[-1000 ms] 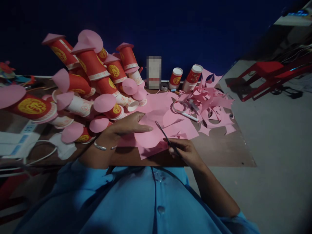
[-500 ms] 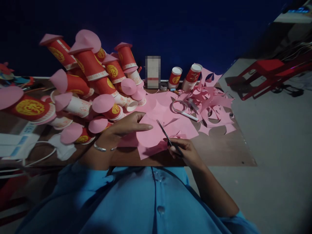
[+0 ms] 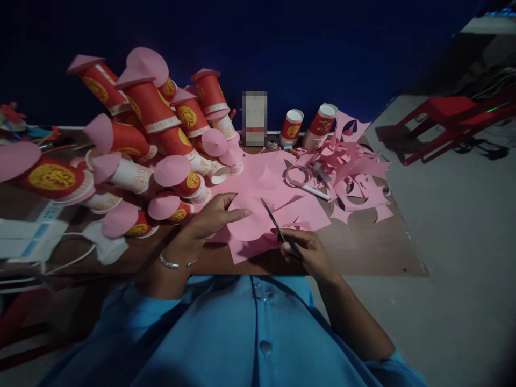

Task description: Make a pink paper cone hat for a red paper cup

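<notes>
My left hand [image 3: 220, 215] grips the left edge of a rounded piece of pink paper [image 3: 245, 221], thumb on top and fingers beneath. My right hand [image 3: 304, 247] is closed round the handles of dark scissors [image 3: 272, 216]. Their blades point up and to the left, over the right side of the pink piece; whether they touch it I cannot tell. More pink sheets [image 3: 308, 209] lie under and beyond the piece. A magnifying glass [image 3: 316, 192] with a white handle rests on the paper to the right.
Red and white paper cups with pink cone tops [image 3: 147, 105] are heaped at the left. Two red cups [image 3: 291, 129] stand at the back, beside pink offcuts [image 3: 350, 166]. A white cable [image 3: 68, 260] lies at the front left. A red stool [image 3: 443, 113] stands on the floor, right.
My left hand has shifted slightly down and turned a little on the pink piece. The right hand and the scissors have hardly moved. The whole view has drifted slightly.
</notes>
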Action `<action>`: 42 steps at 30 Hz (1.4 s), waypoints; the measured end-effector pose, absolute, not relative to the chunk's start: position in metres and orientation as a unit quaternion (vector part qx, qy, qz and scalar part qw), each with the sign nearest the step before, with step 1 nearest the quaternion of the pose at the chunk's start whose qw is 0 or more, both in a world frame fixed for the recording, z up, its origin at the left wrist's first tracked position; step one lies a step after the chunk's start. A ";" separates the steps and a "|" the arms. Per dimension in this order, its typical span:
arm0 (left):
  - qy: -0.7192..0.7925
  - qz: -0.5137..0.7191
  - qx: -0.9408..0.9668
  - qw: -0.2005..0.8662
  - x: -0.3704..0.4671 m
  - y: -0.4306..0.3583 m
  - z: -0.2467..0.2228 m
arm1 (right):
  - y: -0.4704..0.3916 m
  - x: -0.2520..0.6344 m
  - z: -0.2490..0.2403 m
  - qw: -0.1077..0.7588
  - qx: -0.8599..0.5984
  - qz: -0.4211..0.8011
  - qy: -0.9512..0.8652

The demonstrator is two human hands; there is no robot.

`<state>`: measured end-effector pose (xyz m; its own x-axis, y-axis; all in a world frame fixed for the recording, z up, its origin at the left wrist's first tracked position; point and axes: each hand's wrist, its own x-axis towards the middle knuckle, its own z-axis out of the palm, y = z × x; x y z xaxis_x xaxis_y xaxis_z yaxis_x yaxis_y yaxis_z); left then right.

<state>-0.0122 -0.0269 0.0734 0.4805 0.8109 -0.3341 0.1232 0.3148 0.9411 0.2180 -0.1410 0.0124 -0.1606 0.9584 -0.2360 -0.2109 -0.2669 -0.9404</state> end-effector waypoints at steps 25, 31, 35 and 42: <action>0.468 0.246 0.606 0.594 -0.014 -0.027 0.081 | -0.146 0.214 0.008 0.468 -0.473 0.625 -0.409; 0.463 0.257 0.613 0.586 -0.011 -0.027 0.079 | -0.147 0.214 0.009 0.461 -0.481 0.624 -0.408; 0.461 0.258 0.620 0.581 -0.010 -0.027 0.080 | -0.147 0.214 0.010 0.464 -0.477 0.632 -0.396; 0.469 0.256 0.621 0.574 -0.010 -0.026 0.084 | -0.145 0.214 0.011 0.461 -0.476 0.638 -0.393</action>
